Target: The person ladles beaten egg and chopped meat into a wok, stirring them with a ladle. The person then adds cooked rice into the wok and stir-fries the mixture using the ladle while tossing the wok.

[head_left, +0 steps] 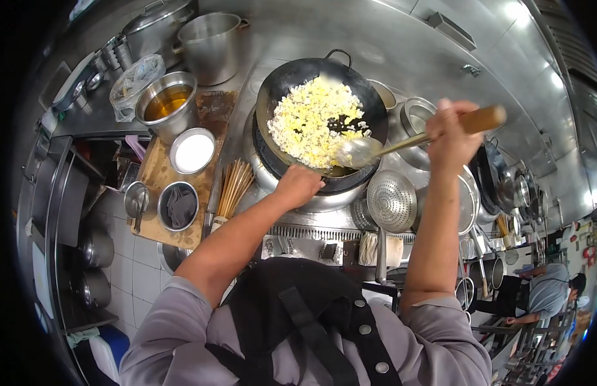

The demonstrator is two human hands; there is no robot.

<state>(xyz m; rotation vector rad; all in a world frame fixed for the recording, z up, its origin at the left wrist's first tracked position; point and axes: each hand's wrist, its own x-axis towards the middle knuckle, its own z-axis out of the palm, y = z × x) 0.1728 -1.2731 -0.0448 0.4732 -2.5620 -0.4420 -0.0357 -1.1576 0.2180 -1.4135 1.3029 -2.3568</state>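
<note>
A black wok sits tilted on the burner, holding white rice mixed with yellow egg. At its near rim is my left hand, with the fingers closed around the edge or a handle there. My right hand grips the shaft of a metal ladle just below its wooden end. The ladle's head, smeared by motion, lies in the near right part of the wok against the rice. A loop handle stands out at the wok's far rim.
Left of the wok, a wooden board bears a bowl of white stuff and a pot of amber liquid. Bamboo sticks stand beside it. A perforated skimmer lies at the right. A co-worker stands far right.
</note>
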